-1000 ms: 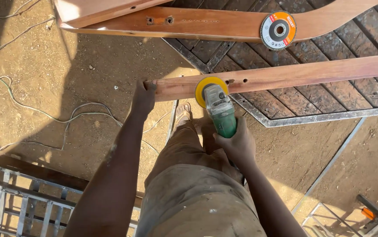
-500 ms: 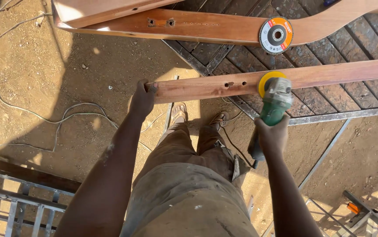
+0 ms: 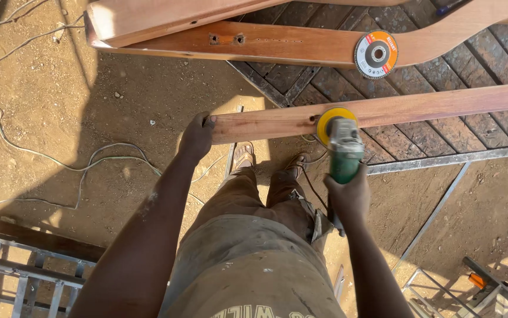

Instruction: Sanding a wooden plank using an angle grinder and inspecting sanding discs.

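Here the left hand (image 3: 197, 136) clamps the end of the long reddish wooden plank (image 3: 383, 112), while the right hand (image 3: 349, 197) grips the green angle grinder with its yellow disc (image 3: 341, 138) on the plank's edge. If the disc tilts, it could gouge the wood or kick sideways.

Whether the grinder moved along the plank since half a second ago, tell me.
Yes: the grinder slid left along the plank, toward the end the left hand holds.

Bare sandy ground (image 3: 118, 94) underfoot, with a pale cable (image 3: 83, 168) snaking across it. A metal grid (image 3: 442, 135) lies flat there, wooden beams (image 3: 301, 44) resting over it.
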